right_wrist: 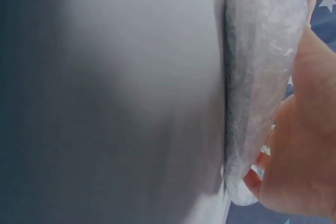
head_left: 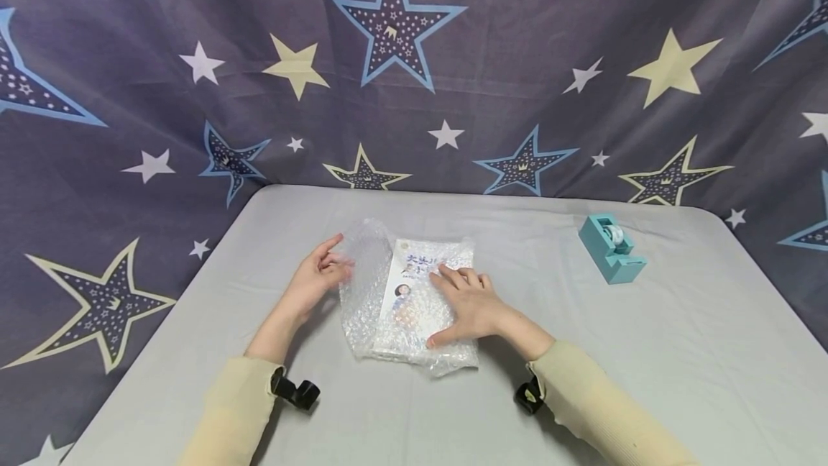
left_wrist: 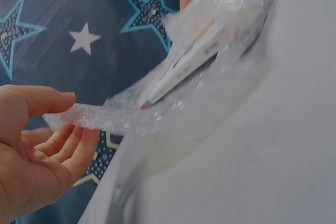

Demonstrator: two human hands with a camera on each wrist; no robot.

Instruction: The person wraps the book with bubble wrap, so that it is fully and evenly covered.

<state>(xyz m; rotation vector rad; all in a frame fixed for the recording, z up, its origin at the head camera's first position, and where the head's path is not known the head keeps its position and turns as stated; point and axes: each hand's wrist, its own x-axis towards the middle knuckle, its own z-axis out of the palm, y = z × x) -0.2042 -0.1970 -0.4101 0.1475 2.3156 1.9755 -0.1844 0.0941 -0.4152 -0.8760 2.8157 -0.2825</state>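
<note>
The loose side edge of a sheet of clear bubble wrap (head_left: pixel 365 293) is pinched by the left hand (head_left: pixel 315 279), its thumb laid above the film and its fingers below. The film is lifted at that edge, as is shown in the left wrist view. The right hand (head_left: pixel 472 304) is clamped on nothing: its fingers are spread apart, with the thumb held well away from them, and are rested on the wrapped cover of 1 book (head_left: pixel 401 329).

The book is placed between the 2 hands, to the right of the left hand and partly covered by the right one. Its white cover is turned upward and is printed with blue characters above a drawing of a dark-haired figure. The book is covered by bubble wrap under the right hand, and in the left wrist view the book's edge is seen between layers of film. Near the right hand, the side of the bundle is shown puffed and wrinkled in the right wrist view.

Behind each hand, a black wrist camera (head_left: pixel 300 393) is worn at the cuff of a cream sleeve (head_left: pixel 226 408). Beyond the right hand and to its right, well apart from it, a teal tape dispenser (head_left: pixel 611 254) is set with 1 tape roll (head_left: pixel 614 234) in it. Everything is supported by a table (head_left: pixel 550 250) covered in pale grey cloth. Farthest from both hands, a dark star-patterned curtain (head_left: pixel 491 78) is hung.
</note>
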